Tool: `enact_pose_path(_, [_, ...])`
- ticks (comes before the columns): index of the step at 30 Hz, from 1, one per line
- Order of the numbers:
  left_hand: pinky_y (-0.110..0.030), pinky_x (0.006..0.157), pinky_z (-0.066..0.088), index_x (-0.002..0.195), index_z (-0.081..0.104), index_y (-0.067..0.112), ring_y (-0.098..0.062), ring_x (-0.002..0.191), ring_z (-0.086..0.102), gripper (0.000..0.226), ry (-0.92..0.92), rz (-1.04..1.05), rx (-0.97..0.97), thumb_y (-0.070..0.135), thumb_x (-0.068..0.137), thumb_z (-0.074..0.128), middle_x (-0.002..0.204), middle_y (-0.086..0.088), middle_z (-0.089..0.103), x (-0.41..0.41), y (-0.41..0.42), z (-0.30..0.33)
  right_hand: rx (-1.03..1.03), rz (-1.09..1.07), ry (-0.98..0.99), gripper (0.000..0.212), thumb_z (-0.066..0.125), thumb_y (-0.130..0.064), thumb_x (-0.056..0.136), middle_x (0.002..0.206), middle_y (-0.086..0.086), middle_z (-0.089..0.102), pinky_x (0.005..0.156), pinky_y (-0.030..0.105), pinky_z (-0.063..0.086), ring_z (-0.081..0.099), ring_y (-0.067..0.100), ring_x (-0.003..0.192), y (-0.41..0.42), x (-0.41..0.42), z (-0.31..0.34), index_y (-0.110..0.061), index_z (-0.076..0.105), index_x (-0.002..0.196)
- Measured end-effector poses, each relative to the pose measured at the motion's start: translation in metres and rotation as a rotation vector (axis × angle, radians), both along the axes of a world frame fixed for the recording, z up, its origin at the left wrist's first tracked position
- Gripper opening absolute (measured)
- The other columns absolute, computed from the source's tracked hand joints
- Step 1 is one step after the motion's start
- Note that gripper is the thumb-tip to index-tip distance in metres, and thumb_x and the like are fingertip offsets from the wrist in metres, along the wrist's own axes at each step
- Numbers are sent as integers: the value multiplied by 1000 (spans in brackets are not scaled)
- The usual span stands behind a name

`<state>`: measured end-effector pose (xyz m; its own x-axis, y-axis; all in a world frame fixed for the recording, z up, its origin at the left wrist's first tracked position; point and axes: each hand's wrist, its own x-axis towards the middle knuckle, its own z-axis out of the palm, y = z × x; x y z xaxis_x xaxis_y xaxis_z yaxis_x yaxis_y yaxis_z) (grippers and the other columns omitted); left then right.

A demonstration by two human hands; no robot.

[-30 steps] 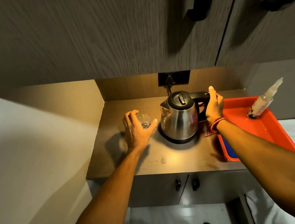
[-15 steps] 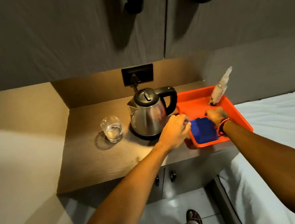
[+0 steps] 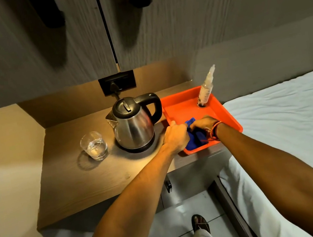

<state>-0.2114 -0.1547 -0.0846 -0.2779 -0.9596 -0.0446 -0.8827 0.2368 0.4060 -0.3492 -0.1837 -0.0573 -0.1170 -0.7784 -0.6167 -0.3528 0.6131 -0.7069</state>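
While the left hand (image 3: 176,137) and right hand (image 3: 203,124) each curl fingers round the blue cloth (image 3: 191,145) at the near end of the orange tray (image 3: 182,105), pickup appears just begun; wiping, I judge, remains undone.

Single wide-angle view, worn on the head, facing forward and steeply down. Close above the tabletop (image 3: 75,185) in the left middle of the frame, near enough to show both forearms from the bottom edge up to the left hand (image 3: 175,138) and right hand (image 3: 204,124) at centre. Takes in cabinet doors (image 3: 37,55) across the top, bed (image 3: 288,117) at right, floor (image 3: 178,214) at bottom centre.
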Motion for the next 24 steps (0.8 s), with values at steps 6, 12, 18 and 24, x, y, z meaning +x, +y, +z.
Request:
enact_pose_path(6, [-35, 85, 53, 107, 69, 12, -20, 97, 64, 21, 547, 243, -138, 23, 97, 54, 104, -5, 72, 16, 10, 4, -306, -79, -144, 11, 64, -2, 73, 77, 7, 65, 74, 34, 49, 58, 23, 82, -3, 14, 20, -10, 65, 66])
enact_pose_path(12, [-25, 66, 52, 98, 69, 9, -8, 75, 64, 28, 979, 529, -107, 36, 96, 62, 87, 3, 70, 45, 32, 2, -307, -66, -514, 31, 59, -9, 58, 91, 13, 65, 71, 32, 49, 57, 27, 82, 12, 52, 37, -7, 68, 87])
enact_pose_path(18, [-19, 48, 31, 58, 51, 19, -5, 46, 37, 30, 891, 837, -194, 24, 81, 70, 50, 11, 44, 104, 81, -19, -373, 56, -414, 24, 57, -5, 49, 70, 9, 58, 55, 26, 35, 47, 21, 65, 56, 127, 6, 4, 67, 69])
enact_pose_path(24, [-32, 63, 42, 78, 62, 18, -24, 76, 63, 22, 606, 997, -111, 39, 84, 61, 76, -1, 66, 159, 125, -33, -502, 187, -103, 5, 67, -16, 67, 67, 0, 62, 60, 29, 46, 55, 16, 65, 99, 190, -33, -14, 64, 70])
